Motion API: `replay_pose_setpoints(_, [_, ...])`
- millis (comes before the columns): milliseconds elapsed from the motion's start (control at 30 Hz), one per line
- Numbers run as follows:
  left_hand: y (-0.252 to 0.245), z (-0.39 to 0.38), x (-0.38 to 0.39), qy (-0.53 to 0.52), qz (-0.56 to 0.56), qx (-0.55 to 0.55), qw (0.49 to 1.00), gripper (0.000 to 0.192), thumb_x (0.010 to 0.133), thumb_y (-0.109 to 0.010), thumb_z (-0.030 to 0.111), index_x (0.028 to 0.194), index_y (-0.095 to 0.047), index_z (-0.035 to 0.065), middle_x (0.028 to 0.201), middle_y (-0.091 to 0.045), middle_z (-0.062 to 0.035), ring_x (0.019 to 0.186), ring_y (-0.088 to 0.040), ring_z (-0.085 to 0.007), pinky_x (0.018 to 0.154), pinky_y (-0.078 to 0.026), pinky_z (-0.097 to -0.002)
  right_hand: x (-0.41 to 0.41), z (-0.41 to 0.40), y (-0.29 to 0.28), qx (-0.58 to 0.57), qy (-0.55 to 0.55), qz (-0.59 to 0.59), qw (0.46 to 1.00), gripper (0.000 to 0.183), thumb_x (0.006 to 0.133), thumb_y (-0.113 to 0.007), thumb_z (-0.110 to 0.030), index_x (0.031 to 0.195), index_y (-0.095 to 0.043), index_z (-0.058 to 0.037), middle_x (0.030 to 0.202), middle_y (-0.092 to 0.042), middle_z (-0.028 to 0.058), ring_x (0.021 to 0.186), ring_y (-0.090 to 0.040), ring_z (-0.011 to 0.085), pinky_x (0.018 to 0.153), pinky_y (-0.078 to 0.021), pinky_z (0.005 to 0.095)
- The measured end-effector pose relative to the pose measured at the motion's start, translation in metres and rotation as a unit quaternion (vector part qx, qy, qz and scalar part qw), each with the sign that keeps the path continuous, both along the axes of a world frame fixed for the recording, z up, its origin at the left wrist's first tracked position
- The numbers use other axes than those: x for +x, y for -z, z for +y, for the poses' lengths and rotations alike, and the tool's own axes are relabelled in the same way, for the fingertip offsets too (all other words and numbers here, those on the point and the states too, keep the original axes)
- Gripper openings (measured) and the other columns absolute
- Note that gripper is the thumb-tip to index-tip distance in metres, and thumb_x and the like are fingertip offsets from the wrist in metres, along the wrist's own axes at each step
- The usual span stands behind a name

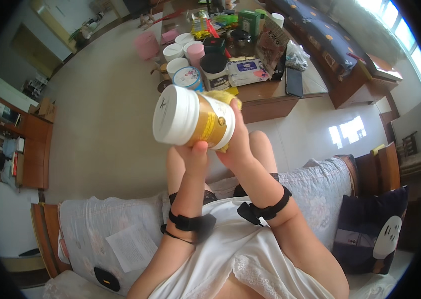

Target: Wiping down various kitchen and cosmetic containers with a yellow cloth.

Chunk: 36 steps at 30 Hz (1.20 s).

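Observation:
A white plastic jar with a gold label is held up in front of me, tipped on its side with its lid to the left. My left hand grips it from below, the thumb lying against the label's lower edge. At the jar's base end, my right hand presses a fuzzy yellow cloth around the bottom and far side. Most of the cloth, and the fingers behind the jar, are hidden.
Beyond the jar stands a wooden table with several white tubs, a black-lidded jar, a wipes pack and a phone. A paper sheet lies on the sofa at left; a dark cushion rests at right.

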State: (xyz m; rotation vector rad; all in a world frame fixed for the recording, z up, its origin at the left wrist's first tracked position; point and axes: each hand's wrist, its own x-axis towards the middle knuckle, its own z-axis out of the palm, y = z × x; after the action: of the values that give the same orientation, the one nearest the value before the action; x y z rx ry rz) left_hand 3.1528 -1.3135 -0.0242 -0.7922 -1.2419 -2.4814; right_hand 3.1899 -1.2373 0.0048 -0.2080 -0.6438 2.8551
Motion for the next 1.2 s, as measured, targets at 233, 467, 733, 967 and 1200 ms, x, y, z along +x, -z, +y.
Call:
replay_pose_setpoints(233, [0.008,-0.025,-0.012,-0.129,0.037,-0.077,0.988,0.071,0.062,-0.080,0.024,0.118,-0.045,-0.0035,0.111,-0.055,-0.0127,0.099,-0.057,-0.0221,0.084,-0.047,-0.0333,0.034,-0.011,-0.004,-0.006,-0.046,-0.066,0.997,0.051,0.095,-0.035,-0.043,0.128,-0.036,-0.0047,0.122,-0.048,0.0112,0.111,-0.050,0.0236,0.094,-0.0405,0.0376])
replay_pose_setpoints(467, [0.019,-0.007,0.008,-0.148,0.030,-0.138,0.979,0.066,0.070,-0.074,0.024,0.121,-0.042,-0.0026,0.116,-0.051,-0.0109,0.101,-0.055,-0.0206,0.084,-0.046,-0.0331,0.044,0.001,-0.011,0.153,0.047,0.005,0.987,0.050,0.095,-0.036,-0.039,0.127,-0.037,-0.0002,0.120,-0.047,0.0111,0.112,-0.047,0.0189,0.093,-0.0391,0.0313])
replay_pose_setpoints(733, [0.029,0.041,0.008,0.048,-0.148,0.015,0.988,0.065,0.074,-0.071,0.032,0.121,-0.042,-0.0022,0.116,-0.050,-0.0095,0.103,-0.052,-0.0188,0.087,-0.043,-0.0317,0.019,0.029,0.015,-0.019,0.064,-0.090,0.994,0.053,0.094,-0.035,-0.043,0.129,-0.036,-0.0020,0.123,-0.046,0.0145,0.114,-0.048,0.0273,0.095,-0.0403,0.0405])
replay_pose_setpoints(967, [0.081,0.080,-0.031,0.013,-0.069,-0.144,0.987,0.069,0.069,-0.076,0.031,0.120,-0.042,-0.0020,0.110,-0.054,-0.0092,0.099,-0.053,-0.0179,0.087,-0.042,-0.0301,0.032,0.068,0.071,0.012,0.062,-0.097,0.993,0.048,0.096,-0.035,-0.038,0.130,-0.035,-0.0042,0.126,-0.045,0.0105,0.117,-0.045,0.0223,0.100,-0.0348,0.0368])
replay_pose_setpoints(1200, [0.100,0.154,-0.058,0.125,-0.082,-0.202,0.968,0.075,0.064,-0.079,0.018,0.123,-0.035,0.0008,0.118,-0.047,-0.0106,0.108,-0.048,-0.0181,0.093,-0.039,-0.0324,0.023,0.129,0.084,0.019,0.182,-0.189,0.965,0.046,0.096,-0.035,-0.036,0.129,-0.037,-0.0033,0.125,-0.046,0.0094,0.116,-0.046,0.0200,0.100,-0.0352,0.0342])
